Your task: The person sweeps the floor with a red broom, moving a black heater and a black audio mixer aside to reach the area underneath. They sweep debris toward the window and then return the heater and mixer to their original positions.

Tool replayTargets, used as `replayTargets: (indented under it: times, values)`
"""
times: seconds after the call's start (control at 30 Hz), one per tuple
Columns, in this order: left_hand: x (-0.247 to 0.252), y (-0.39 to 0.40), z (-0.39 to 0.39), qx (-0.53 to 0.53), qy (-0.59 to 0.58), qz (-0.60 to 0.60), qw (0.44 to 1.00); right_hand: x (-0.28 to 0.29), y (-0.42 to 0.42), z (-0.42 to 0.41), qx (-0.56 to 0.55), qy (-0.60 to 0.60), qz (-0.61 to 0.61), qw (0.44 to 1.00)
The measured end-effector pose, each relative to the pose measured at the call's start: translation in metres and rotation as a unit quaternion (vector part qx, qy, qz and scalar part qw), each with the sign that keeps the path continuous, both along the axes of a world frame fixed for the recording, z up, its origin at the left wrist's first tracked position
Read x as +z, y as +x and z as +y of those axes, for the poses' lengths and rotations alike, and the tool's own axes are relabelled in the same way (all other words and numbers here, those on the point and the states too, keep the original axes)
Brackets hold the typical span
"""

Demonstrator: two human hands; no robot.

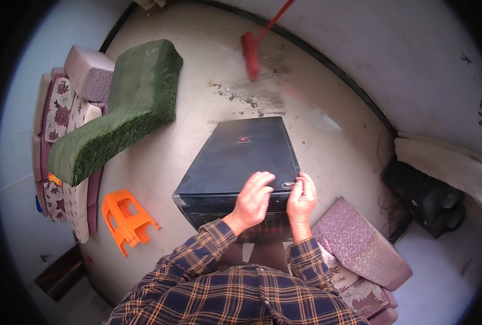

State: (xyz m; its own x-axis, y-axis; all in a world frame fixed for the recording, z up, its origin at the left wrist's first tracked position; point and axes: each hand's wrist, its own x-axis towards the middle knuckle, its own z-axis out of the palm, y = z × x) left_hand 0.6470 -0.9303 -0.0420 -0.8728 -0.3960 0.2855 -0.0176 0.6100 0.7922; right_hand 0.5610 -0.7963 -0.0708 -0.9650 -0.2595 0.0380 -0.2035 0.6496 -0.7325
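Observation:
A large black box-shaped cabinet [241, 158] stands on the floor right in front of me. A small red mark lies on its top, and an oval badge [288, 185] sits near its close right corner. My left hand [252, 201] is over the near edge of the top, fingers bent, with nothing visible in it; contact with the surface is unclear. At the close right corner, beside the badge, is my right hand [302, 199] with curled fingers. Whether it grips the edge cannot be made out. The cabinet's near face is partly hidden by my forearms.
An orange plastic stool [129, 221] stands left. Behind it, a green-covered sofa piece [143, 89] lies across a floral sofa [62, 109]. A red broom [250, 57] rests beyond the cabinet near dirty floor. Right are a purple sofa section [355, 239] and black equipment [424, 199] with cables.

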Motion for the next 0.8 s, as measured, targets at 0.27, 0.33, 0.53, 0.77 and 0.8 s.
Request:
replayTargets:
  times: [0.27,0.33,0.53,0.77,0.8]
  values:
    - [-0.086,0.233,-0.150,0.471,0.481,-0.214,0.708,-0.012,-0.006,0.008,-0.044,-0.054,-0.098,0.993]
    - [-0.112,0.274,-0.137,0.439,0.623,-0.245,0.599,0.000,-0.012,-0.007,-0.049,-0.027,-0.109,0.993]
    - [-0.150,0.220,-0.097,0.299,0.755,-0.119,0.571,0.003,-0.031,-0.024,-0.058,0.026,-0.084,0.994]
    - [-0.112,0.190,-0.095,0.360,0.730,-0.163,0.557,-0.002,-0.033,-0.019,-0.048,0.013,-0.073,0.996]
    - [-0.109,0.193,-0.092,0.354,0.732,-0.156,0.561,-0.006,-0.033,-0.014,-0.043,0.005,-0.077,0.996]
